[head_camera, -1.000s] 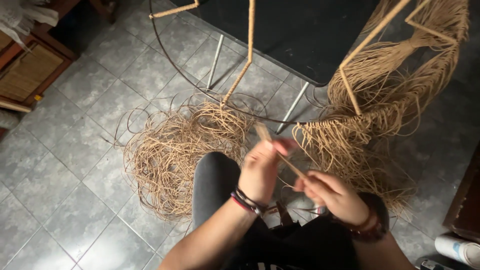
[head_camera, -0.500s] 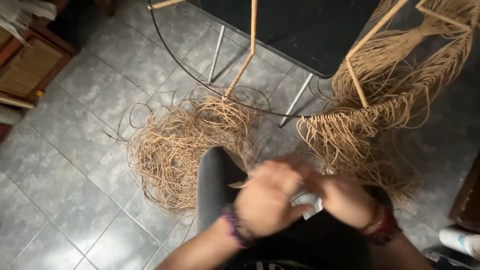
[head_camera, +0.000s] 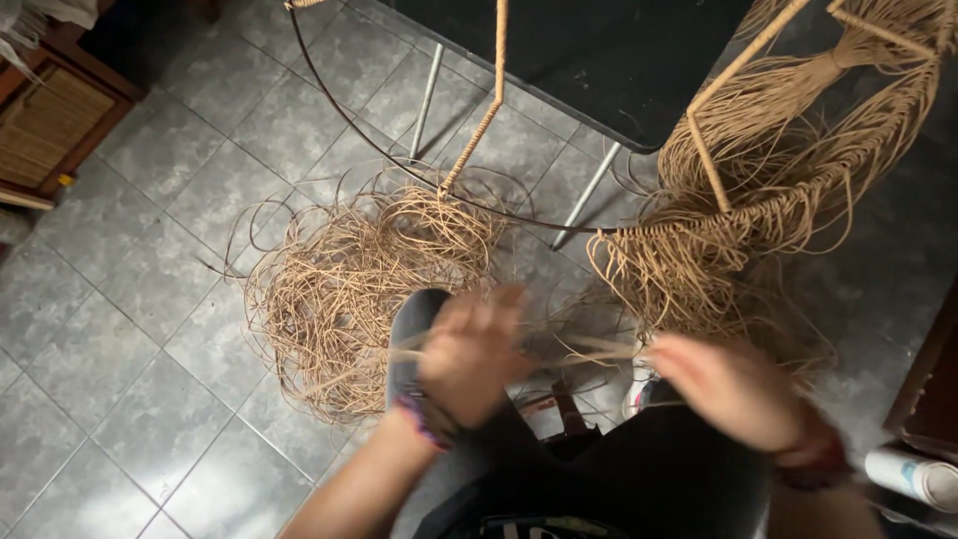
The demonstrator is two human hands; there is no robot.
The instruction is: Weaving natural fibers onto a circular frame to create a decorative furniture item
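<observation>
i am stretching pale strands (head_camera: 589, 349) between my hands, above my knee. my left hand (head_camera: 469, 354) is blurring at one end, my right hand (head_camera: 728, 389) at the other; i cannot tell how the fingers are closing. a loose coil (head_camera: 339, 289) is lying on the tiled floor (head_camera: 150, 299) to the left, a wrapped frame (head_camera: 718, 190) standing beyond.

Both hands are motion-blurred: the left hand (head_camera: 469, 354) and right hand (head_camera: 733, 389) show no clear fingers, so their grip on the pale strands (head_camera: 589, 347) between them cannot be told. At 4 o'clock, a paper roll (head_camera: 913, 476) is cut off by the edge.
</observation>
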